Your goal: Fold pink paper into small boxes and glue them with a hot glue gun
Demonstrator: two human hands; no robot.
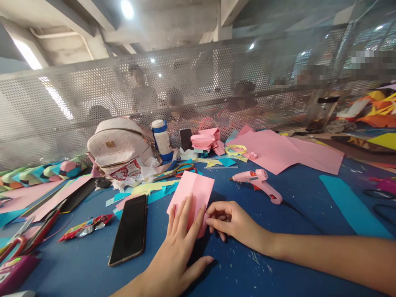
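A folded piece of pink paper point(198, 185) lies at a slant on the blue table, with a crease running along it. My left hand point(177, 243) rests flat on its lower part, fingers stretched out and thumb spread to the right. At the paper's lower right edge, my right hand point(236, 222) is closed in a pinch on it; the fingertips partly cover that edge. A black phone point(130, 229) lies just left of my left hand. Beyond my right hand is a pink glue gun point(256, 181), its nozzle pointing left and its cord trailing right.
Toward the back stand a pale backpack point(120, 142), a white-and-blue bottle point(161, 140) and large pink sheets point(278, 148). Scissors point(15, 243) and a red wrapper point(86, 227) lie left. A blue strip point(352, 204) lies right. A perforated metal screen point(192, 82) rises behind.
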